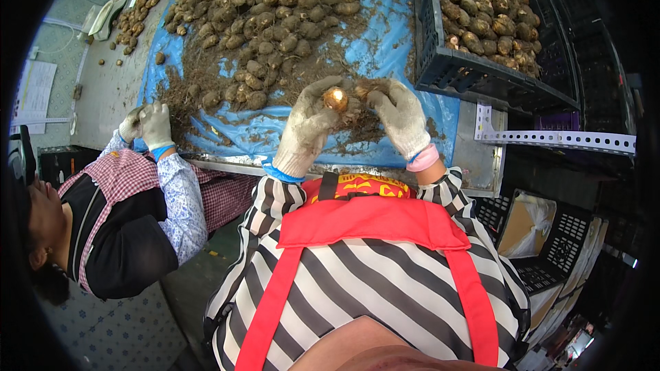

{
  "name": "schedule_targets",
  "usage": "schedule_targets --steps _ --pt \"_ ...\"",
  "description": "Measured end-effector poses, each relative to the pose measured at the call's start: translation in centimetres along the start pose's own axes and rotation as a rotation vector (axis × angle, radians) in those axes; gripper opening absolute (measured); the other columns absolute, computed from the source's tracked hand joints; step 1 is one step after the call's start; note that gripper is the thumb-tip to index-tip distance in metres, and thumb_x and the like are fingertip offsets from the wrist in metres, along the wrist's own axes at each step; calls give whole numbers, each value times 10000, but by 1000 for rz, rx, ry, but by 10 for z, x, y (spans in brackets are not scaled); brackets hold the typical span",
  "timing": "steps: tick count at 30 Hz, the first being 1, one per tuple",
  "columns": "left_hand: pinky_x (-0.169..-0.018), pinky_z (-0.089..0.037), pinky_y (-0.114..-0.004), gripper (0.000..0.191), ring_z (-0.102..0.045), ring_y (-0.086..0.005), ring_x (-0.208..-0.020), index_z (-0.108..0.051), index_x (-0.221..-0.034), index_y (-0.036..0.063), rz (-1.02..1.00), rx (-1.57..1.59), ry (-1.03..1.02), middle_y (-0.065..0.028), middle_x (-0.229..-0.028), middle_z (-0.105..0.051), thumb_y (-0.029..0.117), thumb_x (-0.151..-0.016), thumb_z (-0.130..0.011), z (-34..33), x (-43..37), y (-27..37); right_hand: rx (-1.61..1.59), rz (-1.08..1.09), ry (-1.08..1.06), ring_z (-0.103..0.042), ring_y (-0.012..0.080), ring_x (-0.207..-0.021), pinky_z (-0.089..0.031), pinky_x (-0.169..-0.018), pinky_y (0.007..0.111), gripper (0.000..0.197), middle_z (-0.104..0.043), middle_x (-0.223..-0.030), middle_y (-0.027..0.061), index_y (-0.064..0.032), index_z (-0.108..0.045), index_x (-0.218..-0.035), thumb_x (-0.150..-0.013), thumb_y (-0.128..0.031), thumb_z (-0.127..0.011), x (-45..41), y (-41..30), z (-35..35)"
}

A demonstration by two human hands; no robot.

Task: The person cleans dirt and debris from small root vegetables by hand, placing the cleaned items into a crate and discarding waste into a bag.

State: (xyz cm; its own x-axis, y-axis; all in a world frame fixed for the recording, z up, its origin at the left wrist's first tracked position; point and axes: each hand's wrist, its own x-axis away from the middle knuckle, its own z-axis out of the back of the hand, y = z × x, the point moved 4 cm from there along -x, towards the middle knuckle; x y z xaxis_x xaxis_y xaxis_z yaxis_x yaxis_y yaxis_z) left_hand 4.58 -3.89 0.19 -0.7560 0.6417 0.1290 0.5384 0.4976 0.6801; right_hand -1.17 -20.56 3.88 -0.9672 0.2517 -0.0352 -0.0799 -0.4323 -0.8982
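Note:
My left hand [308,126], in a soiled white knit glove, grips a small taro corm [336,99] whose pale, bright end faces up. Close on its right, my gloved right hand [398,113] pinches a tuft of brown fibrous roots [372,86]. Whether the tuft is still joined to the corm cannot be made out. Below the hands, loose root fibres and soil [365,131] lie on a blue plastic sheet [237,131]. A large heap of hairy taro corms [263,15] spreads over the sheet beyond my hands.
At the right stands a black plastic crate [464,69] heaped with taro corms [484,15]. A perforated metal bar [557,137] juts out below it. On my left a co-worker [134,206] works with gloved hands at the metal table [108,93]. Smaller corms [142,10] lie at the far left.

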Motion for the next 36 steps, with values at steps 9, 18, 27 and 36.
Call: schedule_targets --steps 9,18,27,36 --pt "-981 -487 -340 587 -567 -224 -1145 -448 -1339 -44 10 -36 5 -157 -1298 -539 71 -818 -692 9 -1 -12 -226 142 113 -593 299 -1086 -457 -976 371 220 -641 -1097 131 -31 -695 -1008 -789 -48 -681 -3 5 -30" --pt "-984 -452 -295 709 -562 -206 -1146 -368 -1455 2 -46 -442 29 -151 -1320 -538 30 -800 -637 3 -3 5 -83 76 47 -622 287 -969 -477 -863 368 234 -653 -1026 149 -35 -691 -1064 -873 -148 -617 -8 7 -9" --pt "-960 -475 -317 825 -569 -211 -1138 -319 -1495 39 29 -653 19 -167 -1293 -563 57 -750 -671 -15 2 16 124 -124 47 -588 399 -885 -458 -805 437 288 -610 -916 241 37 -645 -926 -890 -242 -581 -29 33 -19" --pt "-1004 -453 -333 886 -585 -249 -1158 -288 -1520 106 -119 -1015 -18 -177 -1278 -590 31 -730 -681 -11 -6 18 -34 255 -144 -593 294 -1107 -443 -995 356 261 -645 -1139 147 -23 -697 -1054 -832 -151 -648 -13 0 -21"
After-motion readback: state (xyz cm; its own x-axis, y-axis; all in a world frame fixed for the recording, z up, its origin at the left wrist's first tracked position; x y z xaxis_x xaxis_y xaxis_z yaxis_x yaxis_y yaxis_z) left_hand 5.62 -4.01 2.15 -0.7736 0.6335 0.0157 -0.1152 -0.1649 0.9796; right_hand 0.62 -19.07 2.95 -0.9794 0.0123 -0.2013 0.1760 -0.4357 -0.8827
